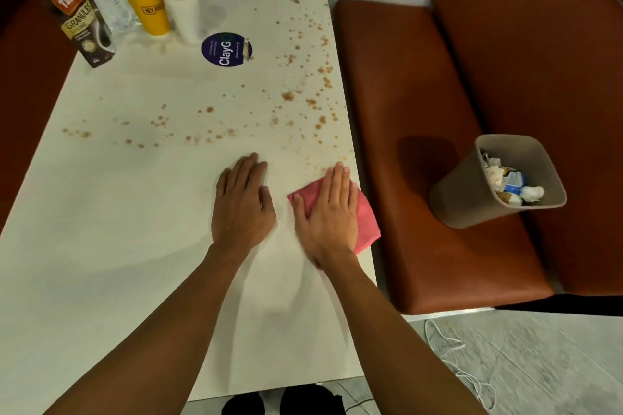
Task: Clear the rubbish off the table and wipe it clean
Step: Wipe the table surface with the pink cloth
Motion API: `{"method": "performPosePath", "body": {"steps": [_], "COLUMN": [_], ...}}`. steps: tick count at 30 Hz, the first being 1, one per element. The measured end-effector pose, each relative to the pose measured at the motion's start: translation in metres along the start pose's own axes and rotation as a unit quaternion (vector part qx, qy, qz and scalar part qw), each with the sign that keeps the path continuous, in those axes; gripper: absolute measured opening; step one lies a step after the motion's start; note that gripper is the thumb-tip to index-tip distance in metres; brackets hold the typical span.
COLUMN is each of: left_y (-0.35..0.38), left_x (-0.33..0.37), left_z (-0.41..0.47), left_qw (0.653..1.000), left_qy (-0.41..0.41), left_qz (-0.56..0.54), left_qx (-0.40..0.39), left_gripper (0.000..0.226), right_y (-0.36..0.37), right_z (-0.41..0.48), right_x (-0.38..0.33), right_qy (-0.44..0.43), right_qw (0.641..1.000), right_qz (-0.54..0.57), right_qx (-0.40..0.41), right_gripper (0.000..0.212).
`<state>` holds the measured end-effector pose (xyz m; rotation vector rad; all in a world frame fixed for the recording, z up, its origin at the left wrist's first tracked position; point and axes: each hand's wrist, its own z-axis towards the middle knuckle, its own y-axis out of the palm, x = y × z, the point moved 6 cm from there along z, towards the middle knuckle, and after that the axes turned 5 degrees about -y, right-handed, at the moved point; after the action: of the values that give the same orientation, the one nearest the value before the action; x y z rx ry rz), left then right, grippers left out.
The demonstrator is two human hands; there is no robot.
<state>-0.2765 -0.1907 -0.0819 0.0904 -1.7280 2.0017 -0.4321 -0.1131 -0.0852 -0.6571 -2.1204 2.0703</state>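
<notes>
Pressing pink cloth under flat, straight-fingered right hand near right edge of table — brown spatter just ahead of fingertips, left hand flat beside, empty.

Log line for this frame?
step: wipe | right hand: flat on pink cloth | left hand: flat on table | brown spots: unwiped | bin: on seat
</notes>
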Motion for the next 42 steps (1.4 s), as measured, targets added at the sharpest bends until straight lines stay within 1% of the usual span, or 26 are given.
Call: {"method": "performPosePath", "body": {"steps": [1,3,5,6,7,10,12,13,15,17,18,19,21,23,24,26,29,30,31,32,35,36,37,38,40,42], "left_y": [0.0,0.0,0.0,0.0,0.0,0.0,0.0,0.0,-0.001,-0.001,-0.001,0.0,0.0,0.0,0.0,0.0,0.0,0.0,0.0,0.0,0.001,0.001,0.001,0.001,0.002,0.002], "left_x": [0.0,0.0,0.001,0.001,0.001,0.0,0.001,0.001,0.0,-0.001,-0.001,0.0,0.0,0.0,0.0,-0.002,0.0,0.0,0.0,0.0,0.0,0.0,-0.001,-0.001,-0.003,-0.003], "left_z": [0.001,0.001,0.001,0.001,0.0,0.0,0.001,0.002,0.001,0.0,0.0,0.0,0.0,0.0,-0.001,0.0,-0.002,-0.001,0.0,0.0,0.001,0.001,0.001,0.001,0.0,0.0], "left_qw": [1.0,1.0,1.0,1.0,1.0,1.0,1.0,1.0,1.0,1.0,1.0,1.0,0.999,0.999,0.999,0.999,0.999,0.999,0.999,0.999,0.999,0.999,1.0,1.0,1.0,0.999], "left_qy": [-0.004,-0.007,0.0,0.003,0.004,-0.001,-0.005,-0.005,-0.007,-0.003,0.0,0.002,0.0,0.0,0.001,0.001,-0.002,-0.002,0.0,-0.002,-0.011,-0.012,-0.012,-0.012,-0.013,-0.013], "left_qz": [0.0,0.0,0.002,0.002,0.0,-0.006,-0.003,-0.002,0.0,-0.002,-0.003,-0.005,-0.016,-0.022,-0.021,-0.017,-0.017,-0.018,-0.02,-0.023,-0.027,-0.027,-0.026,-0.026,-0.023,-0.028], "left_qx": [-0.002,-0.001,0.005,0.007,0.009,0.005,0.001,0.0,0.003,0.012,0.016,0.02,0.029,0.033,0.033,0.033,0.029,0.029,0.028,0.025,0.015,0.013,0.012,0.011,0.009,0.012], "left_gripper": [0.053,0.052,0.052,0.053,0.053,0.054,0.055,0.055,0.055,0.054,0.054,0.054,0.053,0.052,0.052,0.053,0.053,0.053,0.053,0.053,0.054,0.054,0.054,0.053,0.052,0.051], "right_y": [0.001,0.003,0.002,-0.001,-0.003,-0.008,-0.005,-0.003,0.0,0.001,-0.001,-0.004,-0.009,-0.009,-0.006,-0.003,-0.002,-0.004,-0.006,-0.007,-0.007,-0.004,-0.002,0.0,0.003,0.001], "right_z": [0.0,-0.016,-0.035,-0.037,-0.034,-0.003,0.017,0.02,0.008,-0.018,-0.026,-0.026,-0.01,0.012,0.02,0.022,-0.007,-0.015,-0.017,-0.015,0.015,0.025,0.032,0.033,0.019,-0.005], "right_x": [-0.008,-0.015,-0.002,0.01,0.022,0.03,0.015,0.007,-0.005,0.001,0.012,0.023,0.036,0.028,0.021,0.008,0.01,0.017,0.025,0.034,0.034,0.024,0.012,0.001,-0.013,-0.005], "right_qy": [-0.031,-0.133,-0.203,-0.205,-0.181,-0.054,-0.019,-0.033,-0.128,-0.217,-0.223,-0.201,-0.113,-0.042,-0.029,-0.06,-0.221,-0.256,-0.264,-0.243,-0.102,-0.072,-0.065,-0.083,-0.173,-0.248], "right_qw": [0.999,0.99,0.977,0.977,0.982,0.998,1.0,0.999,0.991,0.974,0.972,0.978,0.993,0.999,0.999,0.998,0.973,0.964,0.962,0.969,0.995,0.997,0.998,0.996,0.984,0.966], "right_qz": [-0.002,-0.012,-0.014,-0.015,-0.013,-0.002,0.0,0.002,-0.002,-0.009,-0.009,-0.011,-0.014,-0.018,-0.015,-0.011,-0.021,-0.019,-0.018,-0.021,-0.012,-0.003,0.004,0.004,-0.016,-0.033], "right_qx": [-0.008,-0.038,-0.059,-0.057,-0.046,-0.01,-0.004,-0.008,-0.037,-0.066,-0.068,-0.057,-0.024,-0.014,-0.016,-0.022,-0.063,-0.072,-0.065,-0.046,-0.01,-0.012,-0.016,-0.023,-0.051,-0.07], "right_gripper": [0.089,0.089,0.089,0.09,0.091,0.092,0.091,0.09,0.089,0.088,0.089,0.09,0.091,0.09,0.09,0.089,0.087,0.087,0.086,0.086,0.088,0.088,0.088,0.088,0.086,0.084]}}
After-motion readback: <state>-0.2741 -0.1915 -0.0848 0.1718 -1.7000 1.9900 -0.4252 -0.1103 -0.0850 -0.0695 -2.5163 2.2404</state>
